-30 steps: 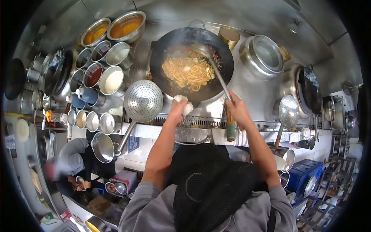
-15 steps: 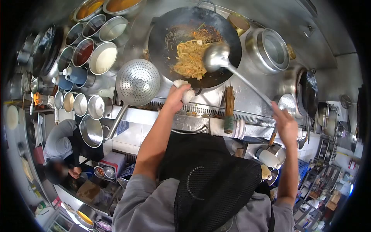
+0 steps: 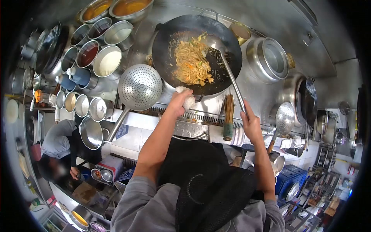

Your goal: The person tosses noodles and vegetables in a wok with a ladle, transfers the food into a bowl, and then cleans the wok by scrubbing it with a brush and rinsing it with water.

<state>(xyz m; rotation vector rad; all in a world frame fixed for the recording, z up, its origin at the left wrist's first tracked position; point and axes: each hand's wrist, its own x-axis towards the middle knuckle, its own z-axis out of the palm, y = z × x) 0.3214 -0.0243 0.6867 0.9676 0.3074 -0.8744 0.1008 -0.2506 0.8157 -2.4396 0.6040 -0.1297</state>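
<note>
Noodles [image 3: 190, 62] lie in a large dark wok [image 3: 164, 46]. Closed round a pale folded cloth [image 3: 188, 103], my left hand [image 3: 178, 103] is at the wok's near rim. My right hand [image 3: 251, 123] grips the long handle of a metal ladle [image 3: 231, 73], whose bowl is inside the wok, right of the noodles. A bamboo brush [image 3: 228, 116] with a green-bound end stands between my hands, near the stove's front edge.
A perforated strainer [image 3: 140, 87] rests left of the wok. Bowls of sauces [image 3: 107, 62] are at the upper left. Metal pots [image 3: 268, 60] stand right of the wok. Another person [image 3: 58, 145] bends over at the lower left. A blue crate [image 3: 288, 179] is lower right.
My right hand has moved left and nearer to the wok. The ladle has swung to a steeper angle, its bowl farther up the wok. The noodles have shifted and spread. The other person's arm has moved.
</note>
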